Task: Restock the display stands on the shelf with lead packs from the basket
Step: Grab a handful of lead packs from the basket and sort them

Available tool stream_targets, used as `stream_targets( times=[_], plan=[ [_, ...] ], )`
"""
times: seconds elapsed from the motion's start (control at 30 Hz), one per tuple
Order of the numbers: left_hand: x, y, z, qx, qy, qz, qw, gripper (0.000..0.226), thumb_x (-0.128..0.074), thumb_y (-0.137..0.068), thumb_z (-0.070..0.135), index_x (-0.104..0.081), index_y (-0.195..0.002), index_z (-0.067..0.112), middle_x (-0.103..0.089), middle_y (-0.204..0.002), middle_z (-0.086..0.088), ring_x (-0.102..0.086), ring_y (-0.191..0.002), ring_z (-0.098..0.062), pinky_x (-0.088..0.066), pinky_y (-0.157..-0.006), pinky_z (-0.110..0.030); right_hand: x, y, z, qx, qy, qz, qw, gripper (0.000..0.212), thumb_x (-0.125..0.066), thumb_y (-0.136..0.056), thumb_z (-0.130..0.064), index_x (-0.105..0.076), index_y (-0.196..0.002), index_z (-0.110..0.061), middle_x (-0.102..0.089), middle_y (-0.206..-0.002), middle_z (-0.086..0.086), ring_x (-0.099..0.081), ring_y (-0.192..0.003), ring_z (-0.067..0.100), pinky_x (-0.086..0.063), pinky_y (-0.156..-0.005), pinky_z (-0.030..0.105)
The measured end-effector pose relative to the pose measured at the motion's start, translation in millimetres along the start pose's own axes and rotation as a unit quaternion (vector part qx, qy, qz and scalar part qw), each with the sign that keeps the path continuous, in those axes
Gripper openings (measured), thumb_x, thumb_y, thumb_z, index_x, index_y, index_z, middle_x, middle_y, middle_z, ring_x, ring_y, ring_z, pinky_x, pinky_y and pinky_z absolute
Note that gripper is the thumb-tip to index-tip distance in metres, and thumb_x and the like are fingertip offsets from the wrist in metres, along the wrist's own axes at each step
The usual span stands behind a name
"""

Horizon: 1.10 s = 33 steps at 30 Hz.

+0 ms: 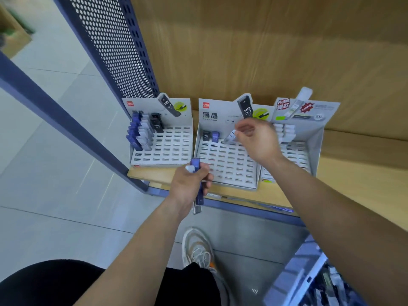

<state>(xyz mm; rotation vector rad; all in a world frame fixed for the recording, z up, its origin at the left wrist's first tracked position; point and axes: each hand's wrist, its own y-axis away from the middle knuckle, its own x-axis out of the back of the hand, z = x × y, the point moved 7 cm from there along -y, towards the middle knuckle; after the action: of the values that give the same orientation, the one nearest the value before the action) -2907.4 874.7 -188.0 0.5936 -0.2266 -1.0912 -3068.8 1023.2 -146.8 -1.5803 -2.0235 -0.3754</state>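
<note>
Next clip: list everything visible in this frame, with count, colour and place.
display stands: three, white-grey, side by side on shelf
shelf: one, wood-coloured, blue front edge
left stand packs: several, blue, white, black, rear-left slots
middle stand packs: two, black and blue, back row
right stand packs: several, white, rear-left slots
perforated panel: one, blue, left of shelf
basket: one, blue, lower right, partly seen
shoe: one, white, bottom centre
left hand: grips blue and clear packs
right hand: pinches pale pack, tilted, at middle stand's back row

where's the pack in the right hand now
Head view, centre: the pale pack is pinched by the right hand at the back row of the middle stand, just right of the blue pack.
</note>
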Motion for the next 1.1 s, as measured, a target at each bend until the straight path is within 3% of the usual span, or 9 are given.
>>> stream_targets(
  times=[0.17,0.3,0.5,0.67,0.93,1.03,1.1],
  plan=[
    [0,-12,-1,-0.008,-0.021,-0.016,1.0,0.015,-0.06,-0.102,0.017,-0.064,-0.089,0.01,-0.066,-0.07,-0.004,-0.05,-0.051,-0.014,-0.043,-0.044,-0.022,-18,-20,13,0.0,0.036,0.011,0.999,0.009,-0.069,-0.09,-0.009,-0.074,-0.096,-0.014,-0.069,-0.086,-0.008,-0.061,-0.07,-0.004,-0.05,-0.076,0.007],
    [-1,-15,-7,-0.004,-0.041,-0.032,0.999,0.017,-0.061,-0.101,0.019,-0.067,-0.087,0.012,-0.068,-0.073,-0.004,-0.05,-0.049,-0.012,-0.043,-0.044,-0.022,-24,-13,9,0.065,0.071,0.002,0.995,0.009,-0.069,-0.089,-0.007,-0.074,-0.095,-0.009,-0.072,-0.088,-0.002,-0.062,-0.074,0.003,-0.052,-0.077,0.012],
    [1,-15,-8,0.002,-0.032,-0.036,0.999,0.014,-0.062,-0.101,0.019,-0.066,-0.089,0.012,-0.068,-0.074,-0.004,-0.05,-0.05,-0.011,-0.043,-0.045,-0.021,-23,-9,0,0.157,0.132,0.002,0.979,0.008,-0.069,-0.087,-0.001,-0.072,-0.094,-0.003,-0.071,-0.091,0.01,-0.067,-0.081,0.025,-0.057,-0.075,0.044],
    [-2,-15,-5,0.006,-0.028,-0.04,0.999,0.01,-0.063,-0.1,0.017,-0.065,-0.092,0.012,-0.07,-0.076,-0.005,-0.05,-0.049,-0.011,-0.042,-0.044,-0.022,-40,-14,1,0.178,0.173,-0.024,0.968,0.009,-0.063,-0.089,-0.004,-0.071,-0.092,-0.007,-0.067,-0.091,0.01,-0.063,-0.082,0.03,-0.055,-0.07,0.044],
    [-2,-12,2,0.0,-0.011,-0.07,0.997,0.015,-0.065,-0.099,0.017,-0.055,-0.103,0.006,-0.074,-0.083,-0.004,-0.055,-0.052,-0.013,-0.038,-0.041,-0.021,-41,-10,0,0.115,0.163,-0.04,0.979,0.01,-0.059,-0.093,-0.011,-0.069,-0.092,-0.008,-0.069,-0.088,0.009,-0.064,-0.078,0.027,-0.054,-0.072,0.038],
    [-8,-7,6,-0.002,-0.01,-0.093,0.996,0.008,-0.062,-0.1,0.017,-0.06,-0.102,0.01,-0.076,-0.085,-0.001,-0.063,-0.058,-0.013,-0.039,-0.043,-0.02,-16,15,-14,0.054,0.079,-0.007,0.995,0.017,-0.064,-0.095,-0.019,-0.074,-0.107,-0.013,-0.073,-0.096,0.0,-0.068,-0.077,0.016,-0.057,-0.075,0.03],
    [-16,-2,9,-0.007,-0.018,-0.117,0.993,0.007,-0.06,-0.101,0.016,-0.063,-0.103,0.009,-0.075,-0.085,-0.002,-0.063,-0.059,-0.012,-0.038,-0.043,-0.019,-17,35,-21,-0.028,-0.038,-0.082,0.996,0.013,-0.064,-0.096,-0.023,-0.075,-0.098,-0.016,-0.071,-0.082,-0.006,-0.068,-0.071,0.015,-0.057,-0.071,0.031]
  ],
)
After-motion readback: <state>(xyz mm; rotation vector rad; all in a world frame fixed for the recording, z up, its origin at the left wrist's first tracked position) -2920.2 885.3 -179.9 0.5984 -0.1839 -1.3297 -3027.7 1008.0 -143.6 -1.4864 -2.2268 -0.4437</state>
